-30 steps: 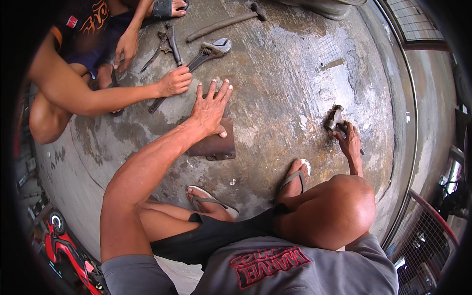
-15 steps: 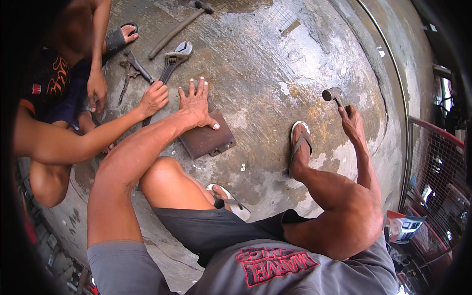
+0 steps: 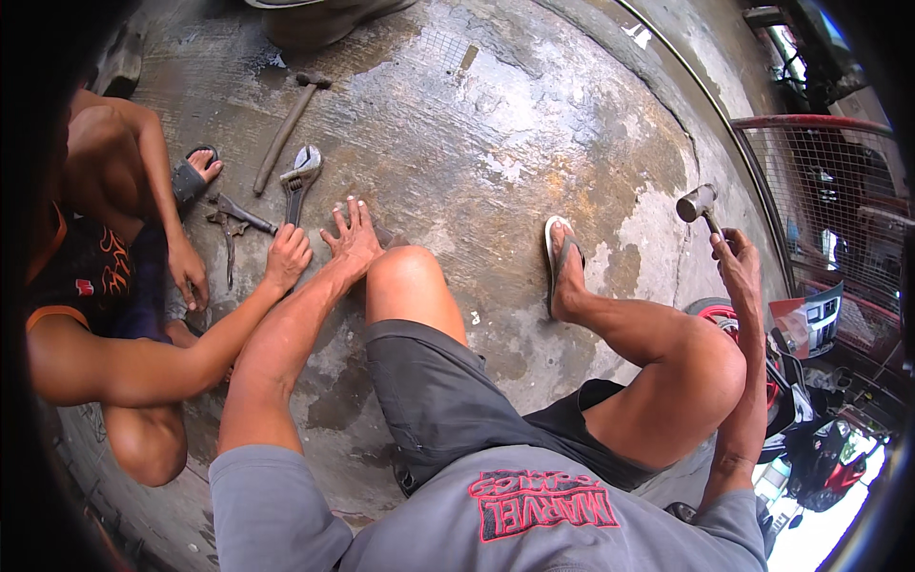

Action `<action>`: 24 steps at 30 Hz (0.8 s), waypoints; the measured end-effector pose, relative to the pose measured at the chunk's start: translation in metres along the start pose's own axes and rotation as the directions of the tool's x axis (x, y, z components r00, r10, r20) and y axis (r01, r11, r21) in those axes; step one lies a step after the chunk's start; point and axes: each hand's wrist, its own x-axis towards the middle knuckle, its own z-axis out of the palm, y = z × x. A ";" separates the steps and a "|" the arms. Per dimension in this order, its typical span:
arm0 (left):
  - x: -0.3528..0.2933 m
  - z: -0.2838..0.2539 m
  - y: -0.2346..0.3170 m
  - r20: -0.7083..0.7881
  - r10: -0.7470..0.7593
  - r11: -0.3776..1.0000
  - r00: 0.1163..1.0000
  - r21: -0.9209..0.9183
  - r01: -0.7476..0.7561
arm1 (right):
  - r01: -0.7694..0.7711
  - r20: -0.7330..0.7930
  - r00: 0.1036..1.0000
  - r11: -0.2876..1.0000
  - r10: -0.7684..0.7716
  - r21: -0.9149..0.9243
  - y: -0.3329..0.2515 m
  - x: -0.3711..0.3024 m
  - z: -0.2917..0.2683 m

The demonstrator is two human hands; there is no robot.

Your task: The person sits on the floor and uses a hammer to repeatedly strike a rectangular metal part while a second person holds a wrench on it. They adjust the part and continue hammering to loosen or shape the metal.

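Note:
My left hand (image 3: pixel 355 240) is open, pressed down with its fingers spread at a brown metal block on the floor. Only a small dark edge of the block (image 3: pixel 388 237) shows, as my left knee covers the rest. Out to the right, my right hand (image 3: pixel 738 267) is closed around the handle of a small hammer (image 3: pixel 698 203), holding it raised with the head up. Beside my left hand, a co-worker's hand (image 3: pixel 289 255) grips a large adjustable wrench (image 3: pixel 296 191) by its handle.
Past the wrench lies a long-handled hammer (image 3: pixel 282 138). A second hammer (image 3: pixel 246 215) and rusty pliers (image 3: pixel 229 246) rest near the co-worker, who squats at the left. A dark bulky object (image 3: pixel 324 21) stands at the far edge. A red-framed mesh panel (image 3: pixel 810 162) rises at right.
The view has shifted. My right hand has swung the hammer farther out to the right. My left knee now hides most of the block, while my left hand stays spread there.

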 end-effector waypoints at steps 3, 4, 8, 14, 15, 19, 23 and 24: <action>0.001 -0.006 0.011 0.030 -0.041 0.999 0.999 -0.011 0.041 | 0.203 -0.006 0.979 0.974 -0.204 -0.098 -0.005 0.004 -0.009; 0.003 -0.006 0.012 0.041 -0.066 0.998 0.997 -0.009 0.066 | 0.211 0.024 0.977 0.967 -0.210 -0.143 -0.016 0.008 -0.002; -0.003 -0.006 0.009 0.054 -0.094 0.996 0.994 0.007 0.094 | 0.381 0.099 0.923 0.858 -0.371 -0.343 -0.035 0.040 0.063; -0.023 -0.027 0.023 0.134 -0.144 0.989 0.980 -0.005 0.146 | 0.600 0.288 0.800 0.703 -0.527 -0.381 -0.026 0.106 0.187; -0.023 -0.029 0.027 0.127 -0.149 0.989 0.981 0.011 0.149 | 0.629 0.306 0.778 0.680 -0.549 -0.378 -0.022 0.115 0.200; -0.035 -0.023 0.030 0.038 -0.159 0.985 0.987 0.069 0.156 | 0.723 0.336 0.689 0.580 -0.642 -0.375 -0.007 0.145 0.230; -0.045 -0.019 0.038 0.017 -0.193 0.980 0.981 0.061 0.191 | 0.793 0.402 0.606 0.485 -0.687 -0.368 0.006 0.167 0.234; -0.045 -0.021 0.041 0.020 -0.211 0.976 0.977 0.053 0.210 | 0.806 0.430 0.590 0.470 -0.683 -0.359 0.008 0.174 0.233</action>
